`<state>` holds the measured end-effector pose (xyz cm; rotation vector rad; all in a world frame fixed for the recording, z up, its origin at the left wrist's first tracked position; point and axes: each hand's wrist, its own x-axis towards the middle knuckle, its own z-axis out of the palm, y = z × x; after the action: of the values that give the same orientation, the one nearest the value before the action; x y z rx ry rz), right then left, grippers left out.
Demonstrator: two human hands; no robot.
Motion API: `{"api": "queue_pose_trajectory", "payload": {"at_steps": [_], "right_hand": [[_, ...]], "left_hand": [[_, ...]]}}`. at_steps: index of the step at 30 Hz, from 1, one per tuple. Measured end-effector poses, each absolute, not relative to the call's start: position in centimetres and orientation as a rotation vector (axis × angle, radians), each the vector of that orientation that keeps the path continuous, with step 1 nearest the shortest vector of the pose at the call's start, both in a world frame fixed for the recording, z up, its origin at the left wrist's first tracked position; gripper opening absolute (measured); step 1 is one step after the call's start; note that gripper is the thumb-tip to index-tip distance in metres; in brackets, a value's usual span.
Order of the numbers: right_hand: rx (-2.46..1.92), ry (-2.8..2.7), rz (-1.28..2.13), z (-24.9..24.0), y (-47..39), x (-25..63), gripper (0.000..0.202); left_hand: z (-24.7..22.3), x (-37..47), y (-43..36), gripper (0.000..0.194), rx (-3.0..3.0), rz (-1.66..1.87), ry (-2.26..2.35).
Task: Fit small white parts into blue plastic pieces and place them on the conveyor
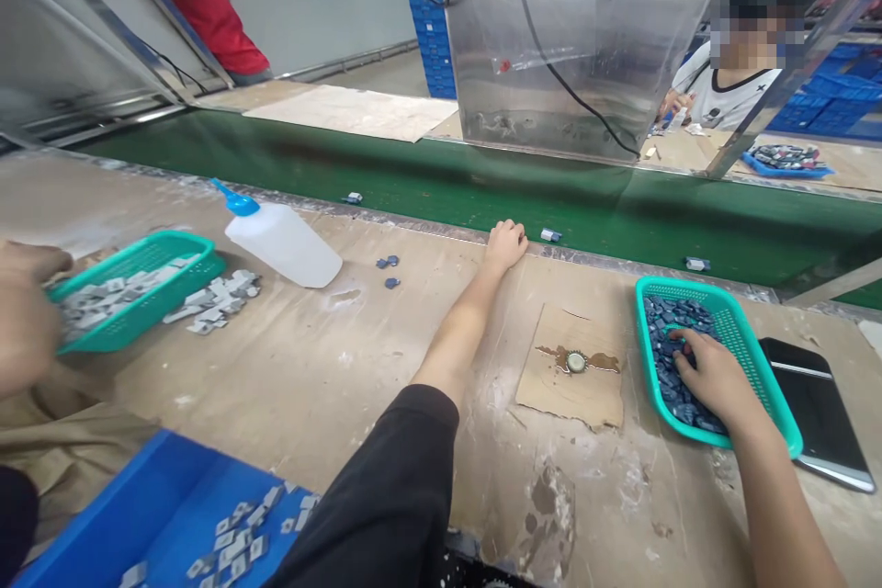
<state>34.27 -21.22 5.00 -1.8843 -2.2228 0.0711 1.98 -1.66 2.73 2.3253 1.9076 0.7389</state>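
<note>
My left hand (508, 244) rests at the table's far edge, beside the green conveyor belt (420, 175). Its fingers are curled down, and whatever may be under them is hidden. To the right, my right hand (713, 377) reaches into a teal plastic basket (748, 358) full of small dark blue pieces (679, 308). The fingers there are apart among the pieces, with none visibly gripped. Between my arms lies a torn piece of cardboard (551, 395), with a round bottle-cap-like thing (576, 361) in a brown wet smear on it.
Small grey-blue pieces (549, 235) sit on the belt. Left stand a white squeeze bottle (286, 243) and another teal basket (152, 322) of grey pieces, near another person's blurred hand (28, 312). A blue bin (158, 496) is at front left; a black flat device (819, 404) lies right.
</note>
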Motion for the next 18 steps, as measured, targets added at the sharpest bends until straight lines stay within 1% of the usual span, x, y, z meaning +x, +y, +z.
{"api": "queue_pose_trajectory", "payload": {"at_steps": [5, 11, 15, 18], "right_hand": [[-1.895, -2.189, 0.078, 5.04, -21.23, 34.21, 0.035], [-1.883, -2.183, 0.092, 4.55, -21.12, 34.63, 0.039], [-1.841, -2.228, 0.064, 4.28, -21.04, 34.96, 0.035], [-1.862, -2.204, 0.1, 4.45, -20.99, 34.89, 0.037]], "left_hand": [[2.87, 2.12, -1.9, 0.019, 2.34, 0.68, 1.95], [2.81, 2.01, -1.83, 0.02, 2.353, 0.659, 1.972], [2.76, 1.99, -1.78, 0.02, 2.362, 0.658, 1.97], [2.74, 1.99, -1.8, 0.021, 2.375, 0.655, 1.954]]}}
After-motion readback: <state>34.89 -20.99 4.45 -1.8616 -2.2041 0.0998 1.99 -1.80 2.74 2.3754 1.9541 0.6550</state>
